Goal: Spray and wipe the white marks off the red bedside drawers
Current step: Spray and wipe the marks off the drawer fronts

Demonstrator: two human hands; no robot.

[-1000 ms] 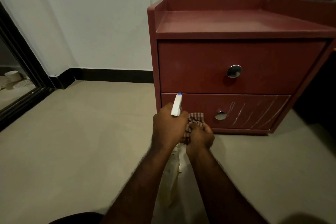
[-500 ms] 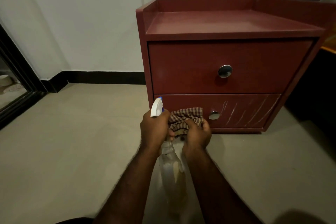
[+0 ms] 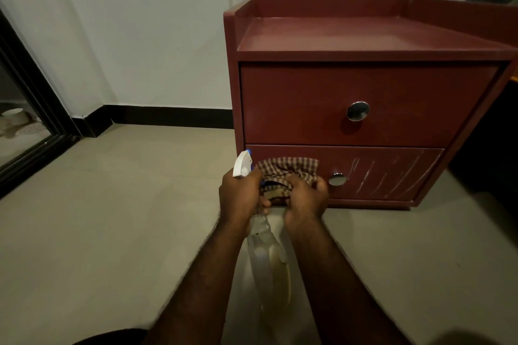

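Note:
The red bedside drawers (image 3: pixel 364 98) stand against the wall at the right. White marks (image 3: pixel 386 176) streak the right half of the lower drawer, beside its round metal knob (image 3: pixel 337 179). My left hand (image 3: pixel 241 196) grips the neck of a clear spray bottle (image 3: pixel 269 255) with a white trigger head (image 3: pixel 242 166), held in front of the lower drawer's left part. My right hand (image 3: pixel 307 202) grips a bunched checked cloth (image 3: pixel 286 169) just right of the bottle's head, in front of the drawer.
Beige tiled floor (image 3: pixel 112 218) stretches left and in front of the drawers. A dark door frame (image 3: pixel 30 109) runs along the far left. A black skirting (image 3: pixel 168 116) lines the white wall. A dark space lies right of the drawers.
The cloth has spread wider in my right hand. My left hand has tilted the spray bottle's head to the left. Both hands stay in front of the lower drawer.

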